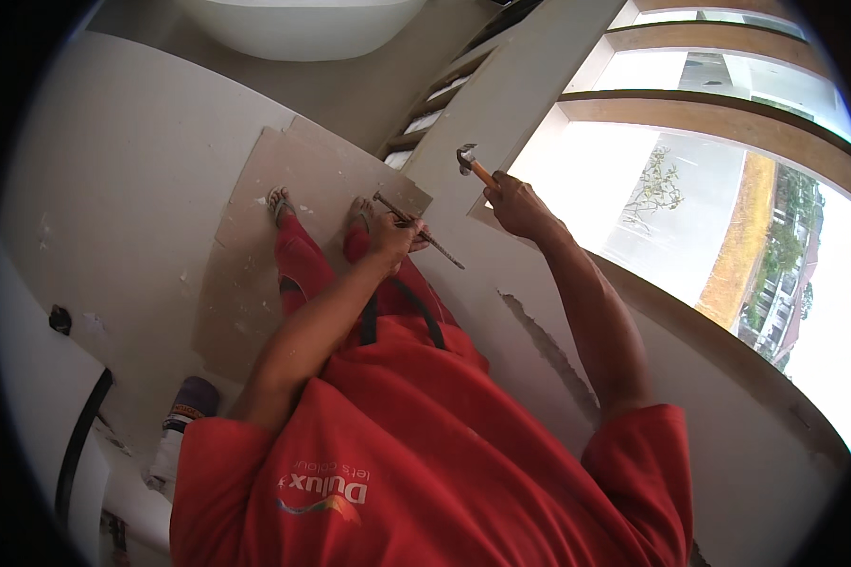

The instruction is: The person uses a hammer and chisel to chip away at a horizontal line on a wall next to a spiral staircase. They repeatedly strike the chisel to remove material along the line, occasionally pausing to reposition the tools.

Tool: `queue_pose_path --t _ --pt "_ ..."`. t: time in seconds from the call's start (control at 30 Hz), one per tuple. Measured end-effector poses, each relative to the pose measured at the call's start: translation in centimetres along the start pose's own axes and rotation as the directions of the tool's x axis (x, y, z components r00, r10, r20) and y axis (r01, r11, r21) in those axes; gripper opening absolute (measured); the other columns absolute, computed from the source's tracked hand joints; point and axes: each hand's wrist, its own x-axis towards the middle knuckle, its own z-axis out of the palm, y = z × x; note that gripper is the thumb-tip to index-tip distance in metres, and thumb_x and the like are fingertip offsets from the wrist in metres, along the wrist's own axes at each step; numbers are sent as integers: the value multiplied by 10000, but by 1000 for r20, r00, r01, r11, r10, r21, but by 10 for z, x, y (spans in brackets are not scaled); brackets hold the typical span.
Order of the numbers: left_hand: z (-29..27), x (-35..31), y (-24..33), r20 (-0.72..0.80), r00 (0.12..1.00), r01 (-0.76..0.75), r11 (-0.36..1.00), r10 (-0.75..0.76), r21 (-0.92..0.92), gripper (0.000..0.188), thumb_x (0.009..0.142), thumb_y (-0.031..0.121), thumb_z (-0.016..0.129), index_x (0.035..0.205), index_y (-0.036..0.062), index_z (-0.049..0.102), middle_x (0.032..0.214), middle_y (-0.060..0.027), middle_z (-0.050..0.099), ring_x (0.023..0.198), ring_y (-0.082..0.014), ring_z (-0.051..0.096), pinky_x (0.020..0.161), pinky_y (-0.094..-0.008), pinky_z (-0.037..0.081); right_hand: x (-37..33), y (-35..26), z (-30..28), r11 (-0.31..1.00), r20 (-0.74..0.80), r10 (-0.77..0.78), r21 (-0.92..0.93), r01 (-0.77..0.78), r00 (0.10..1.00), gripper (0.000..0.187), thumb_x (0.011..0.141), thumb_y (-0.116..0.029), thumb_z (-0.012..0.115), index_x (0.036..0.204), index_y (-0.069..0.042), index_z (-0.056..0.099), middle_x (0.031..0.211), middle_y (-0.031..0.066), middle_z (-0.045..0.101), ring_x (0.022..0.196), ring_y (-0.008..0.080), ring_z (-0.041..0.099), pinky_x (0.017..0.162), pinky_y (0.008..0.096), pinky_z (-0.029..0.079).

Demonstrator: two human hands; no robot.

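Note:
My left hand (394,236) is shut around a long dark metal chisel (425,234), whose tip points at the white wall (501,274) below the window. My right hand (515,203) grips the wooden handle of a hammer (467,159), its steel head raised up and to the left of the hand, apart from the chisel's end. A rough chiselled groove (550,352) runs down the wall beneath my right forearm. I wear a red shirt and red trousers. My sandalled feet (279,202) stand on a sheet of brown cardboard (255,236).
A large curved window (728,217) with wooden frames fills the right side and shows the street outside. A white rounded tub (303,24) stands at the top. A purple-capped container (189,404) lies by my left elbow, next to white curved panels (47,397).

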Motion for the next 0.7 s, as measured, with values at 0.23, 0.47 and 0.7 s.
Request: queue_pose_path --t 0.23,0.47,0.7 --pt "62 -5 -55 99 994 -64 993 55 96 39 946 1 629 952 -32 651 875 -98 710 779 -181 726 682 -313 656 -22 -43 -14 1000 33 0 -24 1 999 332 1012 -232 536 1165 62 558 830 279 678 809 426 694 736 501 512" --pt "80 -1 -83 164 982 -96 995 89 33 24 945 -7 620 947 -23 637 869 -84 702 778 -165 712 652 -297 632 -29 -53 -10 999 48 -41 -26 42 998 337 1003 -233 556 1158 67 556 810 287 672 789 438 692 729 511 505" --pt "87 -2 -89 106 988 -120 988 109 97 14 937 -8 627 941 -14 639 873 -90 706 790 -162 713 670 -301 630 -30 -50 -9 999 48 -31 -25 33 998 329 1003 -238 557 1132 64 557 789 281 667 772 440 684 724 514 502"
